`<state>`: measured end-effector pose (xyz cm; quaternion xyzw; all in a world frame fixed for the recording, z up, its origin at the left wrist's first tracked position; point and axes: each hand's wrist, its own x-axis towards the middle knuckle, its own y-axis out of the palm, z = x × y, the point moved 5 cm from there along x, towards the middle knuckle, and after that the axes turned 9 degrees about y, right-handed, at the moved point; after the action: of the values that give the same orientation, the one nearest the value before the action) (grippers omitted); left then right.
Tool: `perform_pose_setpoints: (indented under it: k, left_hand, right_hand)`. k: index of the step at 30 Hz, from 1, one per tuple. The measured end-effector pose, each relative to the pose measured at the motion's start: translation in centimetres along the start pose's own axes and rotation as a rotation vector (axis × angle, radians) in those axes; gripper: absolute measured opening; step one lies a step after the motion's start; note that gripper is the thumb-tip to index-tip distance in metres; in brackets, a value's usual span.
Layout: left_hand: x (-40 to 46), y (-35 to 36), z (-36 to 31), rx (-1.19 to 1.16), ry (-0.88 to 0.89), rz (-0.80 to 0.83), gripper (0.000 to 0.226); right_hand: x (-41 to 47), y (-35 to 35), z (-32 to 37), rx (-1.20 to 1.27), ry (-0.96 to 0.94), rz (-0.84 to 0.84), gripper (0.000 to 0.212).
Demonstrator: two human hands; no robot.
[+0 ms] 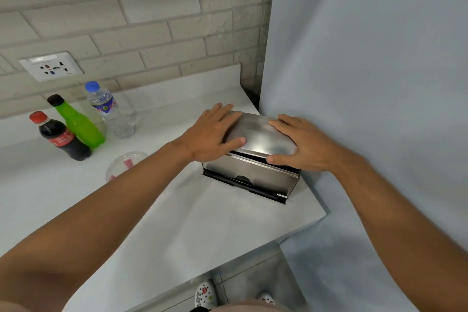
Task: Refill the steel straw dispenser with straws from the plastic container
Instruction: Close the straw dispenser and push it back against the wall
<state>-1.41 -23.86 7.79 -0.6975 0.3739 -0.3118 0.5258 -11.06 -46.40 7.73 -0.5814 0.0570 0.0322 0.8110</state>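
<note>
flanking the steel straw dispenser (255, 157), both hands spread flat on its lid; bottles (76, 124) and plastic container (121, 163) left

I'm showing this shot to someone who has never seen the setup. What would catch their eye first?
Two bare hands, the left hand and right hand, lie flat on the lid of a shiny steel dispenser at the counter's right end, beside the grey wall. To the left stand three bottles, the bright green bottle loudest among them, with a clear plastic container of pink straws in front.

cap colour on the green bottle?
Black, on the green bottle; head view.
</note>
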Motion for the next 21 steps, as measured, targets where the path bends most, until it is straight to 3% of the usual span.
perform_pose_setpoints:
  k: [3,7,21]
  left_hand:
    - [1.0,0.4,-1.7,0.131,0.095,0.069,0.080]
    - [1.5,0.9,-3.0,0.216,0.126,0.044,0.081]
    - [1.7,2.0,-5.5,0.201,0.025,-0.042,0.082]
  right_hand:
    - [-0.2,0.2,-0.8,0.142,0.039,-0.074,0.096]
    - [-0.8,1.1,-1.9,0.285,0.069,-0.121,0.078]
    - [-3.2,3.1,-2.4,0.472,0.096,-0.300,0.067]
